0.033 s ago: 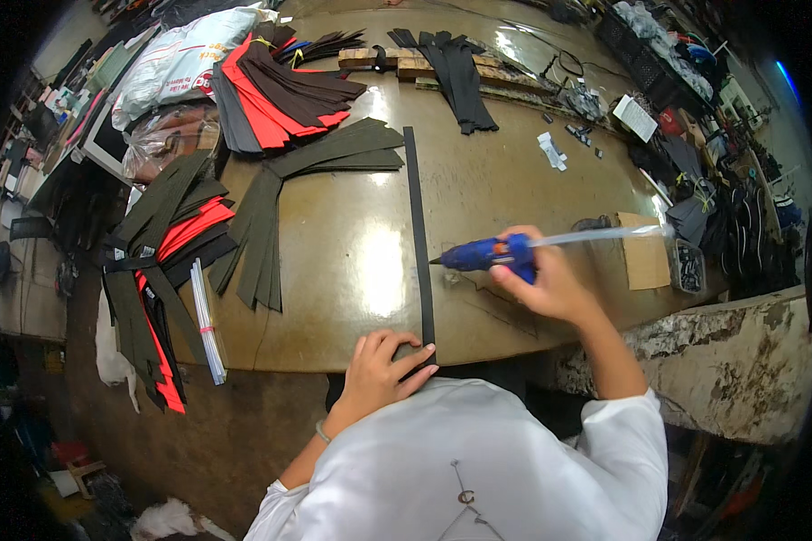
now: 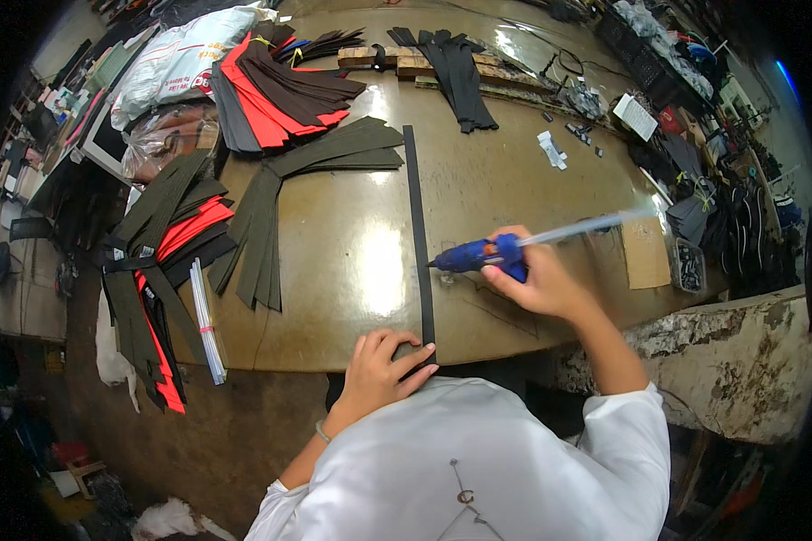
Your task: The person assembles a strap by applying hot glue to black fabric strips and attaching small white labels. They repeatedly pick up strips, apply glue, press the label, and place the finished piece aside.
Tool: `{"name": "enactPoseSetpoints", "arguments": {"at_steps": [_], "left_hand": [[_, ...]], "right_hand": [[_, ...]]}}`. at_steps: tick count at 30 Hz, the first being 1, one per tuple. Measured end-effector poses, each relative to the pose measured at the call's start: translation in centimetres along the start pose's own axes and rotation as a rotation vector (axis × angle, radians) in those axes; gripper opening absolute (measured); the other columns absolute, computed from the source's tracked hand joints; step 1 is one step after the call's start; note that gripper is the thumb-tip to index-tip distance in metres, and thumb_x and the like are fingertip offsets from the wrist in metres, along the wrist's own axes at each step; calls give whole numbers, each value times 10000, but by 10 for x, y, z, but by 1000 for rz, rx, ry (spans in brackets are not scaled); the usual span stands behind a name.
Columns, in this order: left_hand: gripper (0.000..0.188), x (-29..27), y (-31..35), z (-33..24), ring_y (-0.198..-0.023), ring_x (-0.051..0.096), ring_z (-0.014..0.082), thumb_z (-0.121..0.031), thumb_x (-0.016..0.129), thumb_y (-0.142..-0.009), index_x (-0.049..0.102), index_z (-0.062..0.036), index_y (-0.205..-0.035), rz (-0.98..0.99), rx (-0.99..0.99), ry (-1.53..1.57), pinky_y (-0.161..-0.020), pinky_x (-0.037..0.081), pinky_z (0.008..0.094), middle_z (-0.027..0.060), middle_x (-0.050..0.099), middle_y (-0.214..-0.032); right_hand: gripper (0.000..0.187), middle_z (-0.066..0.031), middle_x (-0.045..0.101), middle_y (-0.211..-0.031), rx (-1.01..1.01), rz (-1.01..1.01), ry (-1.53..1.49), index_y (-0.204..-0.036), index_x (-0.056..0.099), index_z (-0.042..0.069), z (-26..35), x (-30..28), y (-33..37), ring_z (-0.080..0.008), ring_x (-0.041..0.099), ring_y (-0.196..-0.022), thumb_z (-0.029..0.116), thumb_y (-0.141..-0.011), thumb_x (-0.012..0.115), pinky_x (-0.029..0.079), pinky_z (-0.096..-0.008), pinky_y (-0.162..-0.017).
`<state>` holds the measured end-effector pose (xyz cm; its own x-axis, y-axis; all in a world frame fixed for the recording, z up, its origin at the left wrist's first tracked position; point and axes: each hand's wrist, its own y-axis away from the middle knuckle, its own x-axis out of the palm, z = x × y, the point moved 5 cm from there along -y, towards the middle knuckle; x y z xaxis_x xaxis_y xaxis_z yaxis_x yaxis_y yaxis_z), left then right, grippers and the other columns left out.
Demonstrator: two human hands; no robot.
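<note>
A long, narrow black strip (image 2: 418, 212) lies on the table, running away from me. My left hand (image 2: 383, 368) has its fingers bent at the strip's near end by the front edge, thumb and forefinger against it. My right hand (image 2: 549, 281) is wrapped round the handle of a blue glue gun (image 2: 467, 257), tilted with its dark nozzle pointing left at the strip, roughly midway along it. Whether the nozzle touches the strip, I cannot tell. From the back of the gun a long, clear glue stick (image 2: 573, 228) sticks out to the right, blurred by motion.
Dark green strips (image 2: 320, 158) fan out left of the black one. Farther left lie red and dark bundles (image 2: 280, 95) and a bunch of whitish sticks (image 2: 206, 320). Black strips (image 2: 456, 81) rest over wooden bars at the back. Cardboard (image 2: 645, 251) and a small container (image 2: 688, 268) sit right.
My right hand has shifted the glue gun slightly left and down, bringing its nozzle closer to the black strip; the glue stick tilts up more. My left hand stays in place.
</note>
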<state>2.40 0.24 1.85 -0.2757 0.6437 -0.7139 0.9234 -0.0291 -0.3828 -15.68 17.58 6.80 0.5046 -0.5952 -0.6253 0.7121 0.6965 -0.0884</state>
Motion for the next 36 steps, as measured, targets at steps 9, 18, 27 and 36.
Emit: {"name": "enactPoseSetpoints", "arguments": {"at_steps": [9, 18, 27, 36], "left_hand": [[317, 3, 1, 4, -960, 542, 231, -241, 842, -678, 765, -198, -982, -7, -13, 14, -807, 449, 360, -20, 628, -1014], [270, 1, 0, 1, -963, 574, 206, -239, 814, -732, 758, -167, -986, 10, -29, 9, -837, 456, 347, -19, 640, -1020], [257, 0, -1, 0, -980, 557, 221, -239, 810, -734, 760, -165, -975, 18, -44, 14, -841, 455, 358, -15, 637, -1024], [262, 3, 1, 3, -982, 552, 219, -253, 808, -739, 756, -170, -982, 26, -24, -8, -830, 450, 356, -17, 629, -1031]], "right_hand": [[451, -246, 661, -804, 11, 42, 177, -1201, 507, 40, -12, 8, -26, -440, 654, -733, 342, -902, 657, 518, -471, -657], [444, -230, 660, -806, -70, -1, 153, -1177, 531, 37, -4, 5, -20, -425, 657, -737, 354, -898, 665, 521, -452, -667], [462, -214, 652, -765, -21, 83, 192, -1166, 539, 30, -7, 7, -6, -411, 654, -696, 374, -891, 677, 512, -446, -641], [497, -217, 616, -677, -21, 69, 245, -1175, 504, 9, -22, 3, -33, -435, 612, -618, 391, -900, 665, 477, -478, -582]]}}
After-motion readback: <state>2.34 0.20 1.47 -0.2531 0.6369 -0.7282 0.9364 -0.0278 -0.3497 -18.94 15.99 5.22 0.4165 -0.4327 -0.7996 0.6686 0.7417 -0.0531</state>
